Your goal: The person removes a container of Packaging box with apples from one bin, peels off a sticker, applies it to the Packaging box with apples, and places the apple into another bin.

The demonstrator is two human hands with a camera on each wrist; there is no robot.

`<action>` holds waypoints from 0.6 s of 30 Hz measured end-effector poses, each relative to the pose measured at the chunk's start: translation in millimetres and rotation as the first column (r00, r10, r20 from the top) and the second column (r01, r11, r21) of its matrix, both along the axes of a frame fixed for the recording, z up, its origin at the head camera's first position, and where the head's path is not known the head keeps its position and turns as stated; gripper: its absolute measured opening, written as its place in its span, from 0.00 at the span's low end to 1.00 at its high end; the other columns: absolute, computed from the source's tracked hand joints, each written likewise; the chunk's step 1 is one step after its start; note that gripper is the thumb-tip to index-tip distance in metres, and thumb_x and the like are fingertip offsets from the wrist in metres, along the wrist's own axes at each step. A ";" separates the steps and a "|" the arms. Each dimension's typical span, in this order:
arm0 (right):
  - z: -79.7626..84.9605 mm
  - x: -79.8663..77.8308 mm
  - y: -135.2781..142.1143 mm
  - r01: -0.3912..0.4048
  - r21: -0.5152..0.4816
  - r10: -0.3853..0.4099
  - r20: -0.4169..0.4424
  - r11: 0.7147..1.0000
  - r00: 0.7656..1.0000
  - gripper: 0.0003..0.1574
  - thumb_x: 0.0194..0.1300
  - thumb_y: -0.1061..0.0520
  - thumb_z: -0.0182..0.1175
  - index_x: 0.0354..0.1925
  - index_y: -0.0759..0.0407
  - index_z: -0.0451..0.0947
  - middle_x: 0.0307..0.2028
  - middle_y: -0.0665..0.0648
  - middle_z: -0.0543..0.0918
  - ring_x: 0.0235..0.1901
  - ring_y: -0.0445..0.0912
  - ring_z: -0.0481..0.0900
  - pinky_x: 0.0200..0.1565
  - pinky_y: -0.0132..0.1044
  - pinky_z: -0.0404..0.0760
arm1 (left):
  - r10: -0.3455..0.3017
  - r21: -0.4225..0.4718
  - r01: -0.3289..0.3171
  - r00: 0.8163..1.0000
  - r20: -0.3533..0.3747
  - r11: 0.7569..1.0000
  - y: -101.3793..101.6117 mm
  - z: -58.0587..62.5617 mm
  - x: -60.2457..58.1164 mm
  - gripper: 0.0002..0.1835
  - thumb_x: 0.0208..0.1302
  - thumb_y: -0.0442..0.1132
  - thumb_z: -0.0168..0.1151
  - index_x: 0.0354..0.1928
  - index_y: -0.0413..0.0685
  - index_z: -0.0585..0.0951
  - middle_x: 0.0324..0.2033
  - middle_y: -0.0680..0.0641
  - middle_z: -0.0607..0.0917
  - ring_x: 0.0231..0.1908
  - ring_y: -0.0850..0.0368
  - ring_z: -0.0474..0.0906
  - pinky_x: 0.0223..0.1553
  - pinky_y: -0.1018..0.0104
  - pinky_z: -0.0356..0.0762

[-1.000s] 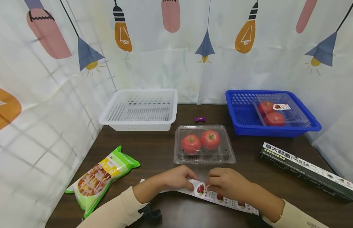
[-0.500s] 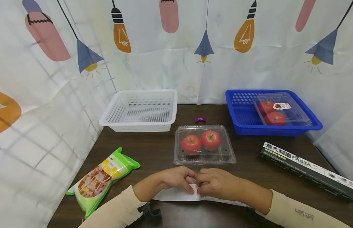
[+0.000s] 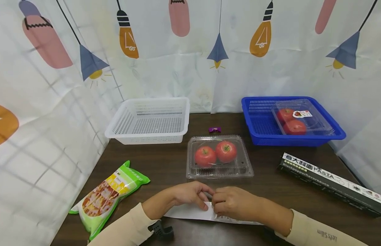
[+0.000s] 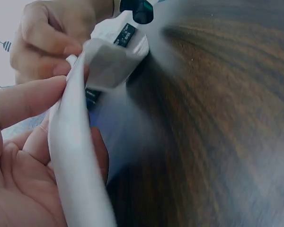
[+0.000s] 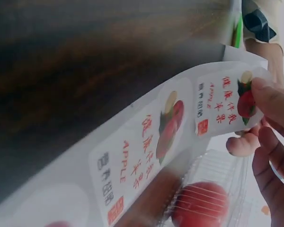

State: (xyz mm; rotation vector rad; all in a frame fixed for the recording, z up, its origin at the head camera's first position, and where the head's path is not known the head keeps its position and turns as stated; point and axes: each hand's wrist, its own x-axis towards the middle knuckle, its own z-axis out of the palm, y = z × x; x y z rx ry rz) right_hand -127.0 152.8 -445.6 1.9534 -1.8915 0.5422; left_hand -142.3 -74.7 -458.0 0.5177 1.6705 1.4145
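Note:
In the head view my left hand [image 3: 190, 195] pinches a white strip of apple stickers [image 3: 186, 212] between thumb and fingers. My right hand [image 3: 235, 203] touches the same strip at its middle, fingers close to the left hand's. The right wrist view shows my right thumb [image 5: 273, 101] pressed on an apple sticker [image 5: 223, 101] with red lettering, which stands up from the strip; whether it is fully loose I cannot tell. Seen from the left wrist, the strip's plain back [image 4: 78, 161] curves beside my left palm [image 4: 23, 184]. Just beyond stands a clear box of two apples [image 3: 219, 172].
A white basket [image 3: 147, 138] and a blue basket [image 3: 296, 140] stand at the back, the blue one holding a labelled apple box [image 3: 316, 124]. A purple candy [image 3: 214, 130] lies between them. A green food bag [image 3: 110, 196] is left, a pasta box [image 3: 329, 182] right.
My right hand has moved left toward the left hand. The strip's printed side has turned away, so its plain back now shows by the left fingers.

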 end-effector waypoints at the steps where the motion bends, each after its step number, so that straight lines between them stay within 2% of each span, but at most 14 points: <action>1: -0.6 0.8 0.6 0.000 -0.006 0.000 0.002 1.000 1.000 0.08 0.56 0.56 0.71 0.29 0.49 0.79 0.33 0.42 0.78 0.33 0.35 0.70 0.42 0.20 0.71 | 0.003 -0.014 -0.003 1.000 -0.012 1.000 -1.1 0.1 0.0 0.23 0.54 0.19 0.65 0.54 0.35 0.78 0.32 0.41 0.87 0.34 0.61 0.80 0.40 0.70 0.71; 5: -0.7 3.5 4.8 0.013 -0.020 -0.012 0.039 1.000 0.999 0.11 0.55 0.59 0.72 0.31 0.49 0.78 0.31 0.40 0.80 0.35 0.35 0.73 0.43 0.23 0.70 | 0.021 -0.096 -0.032 0.994 -0.111 0.995 -7.9 2.4 1.1 0.22 0.53 0.21 0.67 0.51 0.38 0.80 0.28 0.41 0.86 0.30 0.62 0.79 0.32 0.71 0.71; 8: -0.9 4.1 9.7 0.020 -0.034 -0.017 0.087 0.999 0.996 0.13 0.55 0.62 0.71 0.34 0.50 0.77 0.30 0.41 0.80 0.37 0.37 0.75 0.45 0.27 0.71 | 0.018 -0.170 -0.059 0.972 -0.235 0.984 -15.3 3.4 2.9 0.21 0.53 0.22 0.68 0.50 0.39 0.81 0.25 0.45 0.86 0.26 0.64 0.76 0.28 0.72 0.68; 10: -0.7 4.4 13.4 0.035 -0.050 -0.030 0.101 0.998 0.994 0.13 0.55 0.62 0.71 0.38 0.51 0.78 0.32 0.42 0.81 0.38 0.38 0.77 0.48 0.30 0.73 | 0.000 -0.214 -0.074 0.945 -0.327 0.974 -19.7 3.3 4.7 0.20 0.53 0.23 0.68 0.50 0.40 0.81 0.25 0.48 0.85 0.25 0.65 0.76 0.27 0.72 0.69; 13: 1.0 3.8 19.3 0.061 -0.092 -0.048 0.145 0.994 0.988 0.15 0.58 0.64 0.69 0.43 0.55 0.79 0.34 0.44 0.83 0.38 0.38 0.78 0.48 0.31 0.75 | -0.046 -0.281 -0.094 0.890 -0.453 0.955 -24.0 2.8 7.5 0.20 0.54 0.26 0.69 0.50 0.43 0.82 0.25 0.55 0.84 0.26 0.67 0.76 0.29 0.72 0.72; 15: 3.3 2.4 23.0 0.095 -0.118 -0.073 0.182 0.988 0.981 0.12 0.63 0.63 0.66 0.45 0.57 0.80 0.37 0.46 0.83 0.39 0.38 0.80 0.48 0.30 0.76 | -0.077 -0.316 -0.105 0.854 -0.514 0.943 -25.7 2.7 8.8 0.20 0.54 0.27 0.70 0.50 0.44 0.82 0.26 0.58 0.83 0.27 0.68 0.76 0.31 0.71 0.74; 18: 9.5 -1.5 28.0 0.143 -0.128 -0.109 0.244 0.981 0.964 0.10 0.71 0.60 0.57 0.48 0.59 0.80 0.40 0.48 0.82 0.41 0.39 0.80 0.46 0.27 0.77 | -0.102 -0.341 -0.120 0.818 -0.566 0.932 -27.6 3.0 9.6 0.19 0.54 0.29 0.71 0.49 0.46 0.82 0.26 0.61 0.81 0.28 0.69 0.76 0.32 0.71 0.74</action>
